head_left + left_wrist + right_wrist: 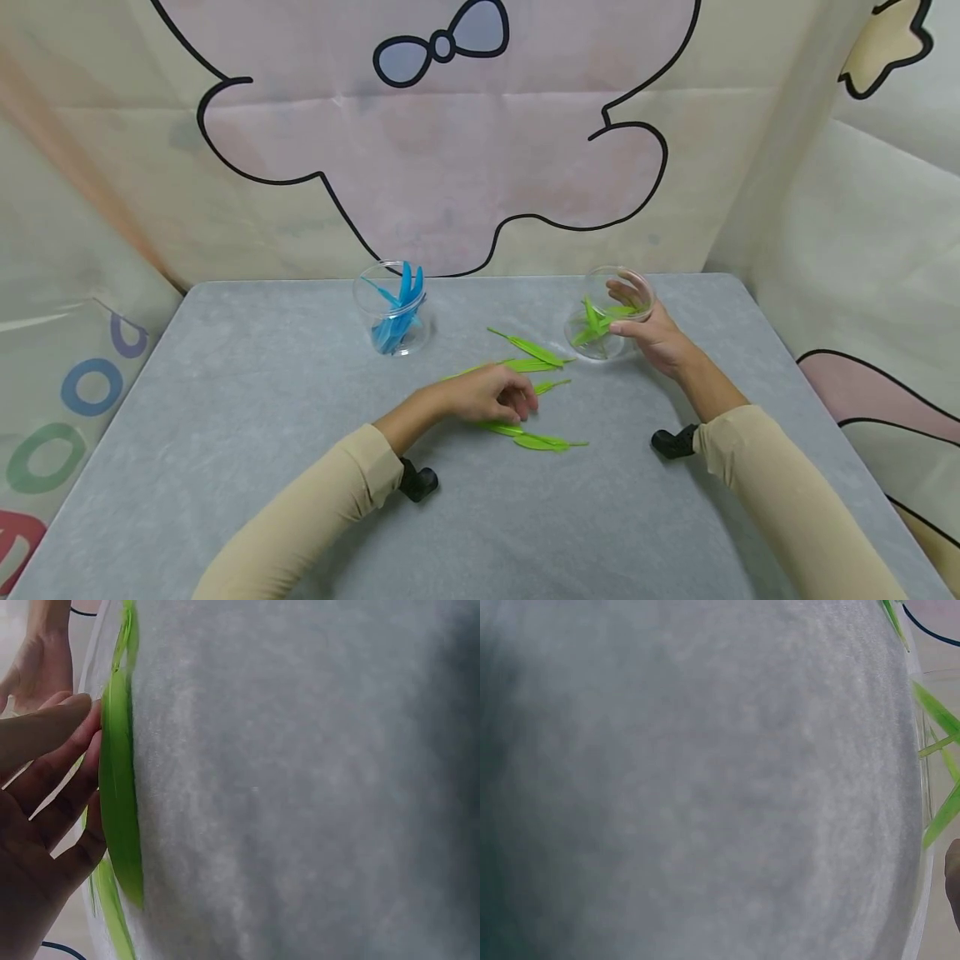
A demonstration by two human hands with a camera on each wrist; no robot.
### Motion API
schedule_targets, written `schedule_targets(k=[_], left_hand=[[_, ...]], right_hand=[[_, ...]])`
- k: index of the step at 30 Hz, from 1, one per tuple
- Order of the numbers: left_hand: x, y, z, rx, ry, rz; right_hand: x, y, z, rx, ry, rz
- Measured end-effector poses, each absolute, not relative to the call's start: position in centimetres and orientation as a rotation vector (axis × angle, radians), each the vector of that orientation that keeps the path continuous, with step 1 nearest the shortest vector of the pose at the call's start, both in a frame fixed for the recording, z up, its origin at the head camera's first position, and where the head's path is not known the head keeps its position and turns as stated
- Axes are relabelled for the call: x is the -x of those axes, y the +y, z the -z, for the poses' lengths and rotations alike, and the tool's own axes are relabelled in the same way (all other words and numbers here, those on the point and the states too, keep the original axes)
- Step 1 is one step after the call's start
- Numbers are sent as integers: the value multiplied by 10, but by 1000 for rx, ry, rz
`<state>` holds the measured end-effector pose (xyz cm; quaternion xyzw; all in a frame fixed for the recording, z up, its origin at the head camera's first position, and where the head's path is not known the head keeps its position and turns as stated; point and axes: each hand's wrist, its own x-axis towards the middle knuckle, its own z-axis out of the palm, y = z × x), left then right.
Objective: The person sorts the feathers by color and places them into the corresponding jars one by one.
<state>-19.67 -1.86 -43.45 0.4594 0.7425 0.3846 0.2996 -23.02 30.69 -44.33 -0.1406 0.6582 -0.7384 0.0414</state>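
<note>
My left hand [487, 393] is low over several bright green feathers on the table, its fingers bent loosely downward. In the left wrist view, its thumb and fingertips are right at the edge of one green feather [120, 780], with none visibly pinched. My right hand [660, 337] grips a clear plastic cup [576, 317] near its rim, thumb on the near side. The cup leans toward that hand, and green feathers [596, 323] lie inside it. The right wrist view catches only a fingertip [953, 874] beside the feathers in the cup.
A second clear cup [367, 310] holding blue feathers [401, 317] stands at the back left of the grey-covered table [262, 400]. Loose green feathers [540, 350] lie between the cups and my left hand. A printed cloth wall [450, 167] rises behind the table's far edge.
</note>
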Motion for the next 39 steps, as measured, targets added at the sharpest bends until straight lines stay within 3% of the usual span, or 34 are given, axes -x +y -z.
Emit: schedule_targets(k=[39], left_hand=[[192,-24,437,-1187,1928,-1061]], right_hand=[[230,308,442,406,2018,2249]])
